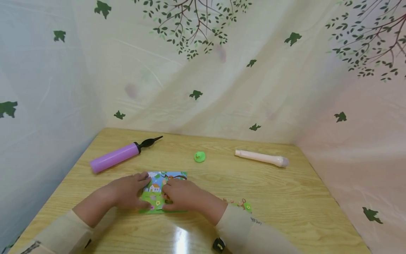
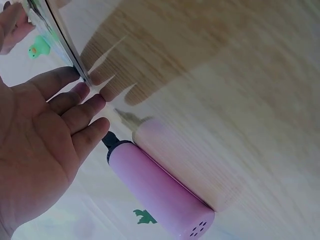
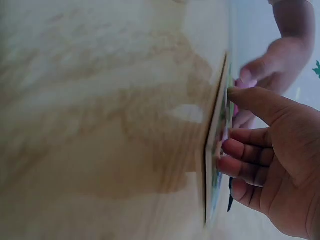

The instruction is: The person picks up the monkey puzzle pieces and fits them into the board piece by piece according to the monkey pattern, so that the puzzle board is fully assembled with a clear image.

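A colourful picture puzzle board [image 1: 156,201], with a house, sky and green grass, lies on the table. My left hand [image 1: 129,191] rests at its left side, thumb and fingertips touching the edge. In the left wrist view the fingers of that hand [image 2: 40,135] are nearly straight against the board's rim. My right hand [image 1: 184,194] lies over the board's right part, fingertips and thumb spread on its surface. The right wrist view shows these fingers [image 3: 250,155] loosely bent on the picture side. Whether a loose piece lies under them is hidden.
A purple balloon pump [image 1: 115,157] with a black nozzle lies at the back left. A small green rubber duck [image 1: 199,157] sits behind the board. To the right lies a pale pink stick [image 1: 261,157]. Another patterned piece [image 1: 245,205] shows partly behind my right forearm.
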`<state>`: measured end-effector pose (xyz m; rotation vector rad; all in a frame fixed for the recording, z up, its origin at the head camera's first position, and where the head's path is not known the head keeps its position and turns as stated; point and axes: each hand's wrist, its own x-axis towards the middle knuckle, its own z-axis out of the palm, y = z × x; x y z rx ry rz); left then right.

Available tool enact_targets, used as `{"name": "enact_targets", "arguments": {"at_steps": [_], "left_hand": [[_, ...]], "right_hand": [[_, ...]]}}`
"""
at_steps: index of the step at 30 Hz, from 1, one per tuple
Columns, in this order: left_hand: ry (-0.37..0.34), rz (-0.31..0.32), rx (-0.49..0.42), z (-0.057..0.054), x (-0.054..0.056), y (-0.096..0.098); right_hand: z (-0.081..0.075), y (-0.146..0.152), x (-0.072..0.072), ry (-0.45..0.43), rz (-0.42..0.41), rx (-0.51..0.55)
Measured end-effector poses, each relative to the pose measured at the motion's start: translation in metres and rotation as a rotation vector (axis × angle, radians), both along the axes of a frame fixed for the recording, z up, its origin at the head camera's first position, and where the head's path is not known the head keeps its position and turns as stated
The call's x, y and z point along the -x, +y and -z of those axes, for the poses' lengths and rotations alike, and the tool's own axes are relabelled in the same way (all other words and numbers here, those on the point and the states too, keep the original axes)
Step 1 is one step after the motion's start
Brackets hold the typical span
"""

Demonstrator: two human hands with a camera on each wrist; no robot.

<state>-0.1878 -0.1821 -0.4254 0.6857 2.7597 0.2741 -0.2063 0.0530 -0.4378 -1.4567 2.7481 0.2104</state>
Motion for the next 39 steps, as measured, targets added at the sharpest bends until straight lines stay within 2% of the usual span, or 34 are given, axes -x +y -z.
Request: {"name": "enact_targets", "arguments": {"at_steps": [7, 9, 13, 15, 21, 27, 39], "left_hand": [[-0.005, 0.006, 0.007, 0.002, 0.002, -0.001], [0.003, 0.014, 0.011, 0.003, 0.003, -0.001], [0.031, 0.038, 0.013, 0.005, 0.004, -0.001], [0.037, 0.041, 0.012, 0.006, 0.004, -0.001], [0.031, 0.030, 0.011, 0.005, 0.003, -0.001], [0.029, 0.033, 0.011, 0.005, 0.003, -0.002], [0.020, 0.032, 0.024, 0.003, 0.002, -0.001]], "right_hand": [[0.006, -0.015, -0.001, 0.024, 0.005, -0.006], [0.006, -0.016, -0.001, -0.009, -0.001, 0.008], [0.006, -0.014, 0.000, -0.136, -0.013, 0.078], [0.006, -0.010, 0.000, -0.156, -0.025, 0.102], [0.007, 0.000, -0.003, -0.053, -0.102, 0.084], [0.009, 0.003, -0.005, -0.004, -0.126, 0.059], [0.003, 0.004, -0.009, 0.021, -0.142, 0.041]]}}
